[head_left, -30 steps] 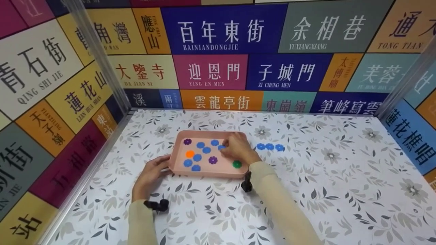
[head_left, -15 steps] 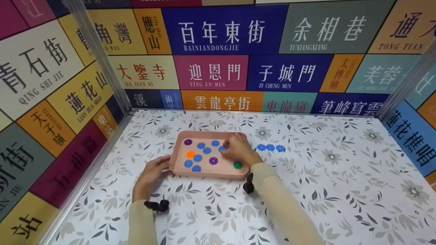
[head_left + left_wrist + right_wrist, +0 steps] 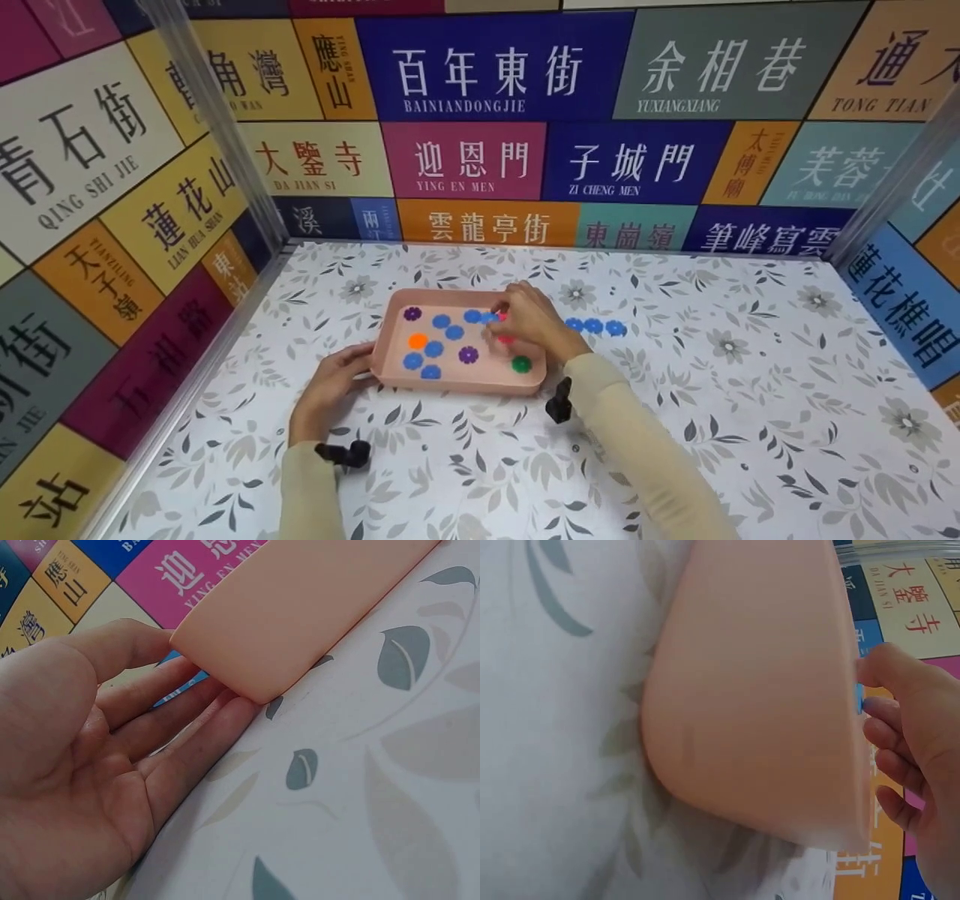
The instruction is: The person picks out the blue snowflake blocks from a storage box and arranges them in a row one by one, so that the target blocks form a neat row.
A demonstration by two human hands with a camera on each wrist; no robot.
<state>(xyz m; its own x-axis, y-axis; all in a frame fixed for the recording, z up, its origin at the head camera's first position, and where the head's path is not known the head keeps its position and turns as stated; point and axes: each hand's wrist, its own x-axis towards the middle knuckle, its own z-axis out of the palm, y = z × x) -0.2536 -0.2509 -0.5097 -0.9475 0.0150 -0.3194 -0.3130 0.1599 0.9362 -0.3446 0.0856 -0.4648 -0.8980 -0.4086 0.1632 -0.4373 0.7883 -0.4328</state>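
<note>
A shallow pink tray [image 3: 457, 386] holds several flower-shaped plastic pieces, among them blue ones [image 3: 454, 332], purple ones [image 3: 468, 355], an orange one [image 3: 418, 341] and a green one [image 3: 520, 364]. My left hand [image 3: 330, 386] rests against the tray's left end; in the left wrist view its thumb touches the corner of the rim, the fingers stretched out below. Over the tray's right part, my right hand [image 3: 534, 319] pinches a blue flower piece [image 3: 859, 699] between thumb and index finger, mostly hidden behind the tray wall. Red pieces [image 3: 506, 340] show under that hand.
Right of the tray, three blue flower pieces [image 3: 594, 326] form a row on the leaf-patterned tabletop [image 3: 750, 420]. Panels with street-name signs [image 3: 495, 67] enclose the back and sides. A black camera mount [image 3: 345, 453] sits on each wrist.
My right hand has shifted slightly right and its fingers have lifted, uncovering red pieces in the tray. The left hand and the tray stay where they were.
</note>
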